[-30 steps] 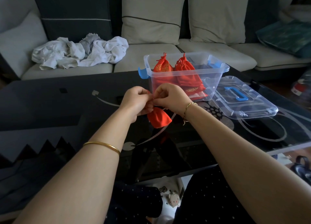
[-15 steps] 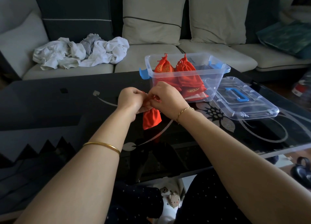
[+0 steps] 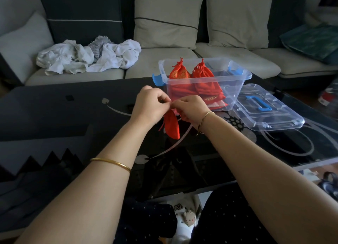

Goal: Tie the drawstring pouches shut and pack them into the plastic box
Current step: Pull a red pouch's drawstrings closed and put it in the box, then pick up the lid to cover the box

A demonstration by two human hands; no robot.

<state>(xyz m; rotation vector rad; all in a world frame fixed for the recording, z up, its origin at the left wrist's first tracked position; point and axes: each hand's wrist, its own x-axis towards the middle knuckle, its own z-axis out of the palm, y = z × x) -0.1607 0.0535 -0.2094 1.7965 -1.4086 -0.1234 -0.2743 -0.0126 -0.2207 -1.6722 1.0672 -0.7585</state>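
I see both hands meeting just above the middle of my feed. The left hand and the right hand have their fingers curled, with the fingertips almost touching. Both pinch the neck of a red pouch; I cannot tell whether they have cord or cloth. The pouch hangs from them toward 6 o'clock over the dark glass table. A loose cord end trails at the pouch's 9 o'clock side. I cannot tell if the pouch touches the glass.

The clear box stands open on the table at 1 o'clock from the hands, just behind the right hand. The packed pouches sit inside, two of them upright side by side and others lying flat beneath. The lid lies flat just beside the box at its 4 o'clock.

A bangle rings the left forearm and a bracelet the right wrist. At 11 o'clock, laundry is heaped on the sofa.
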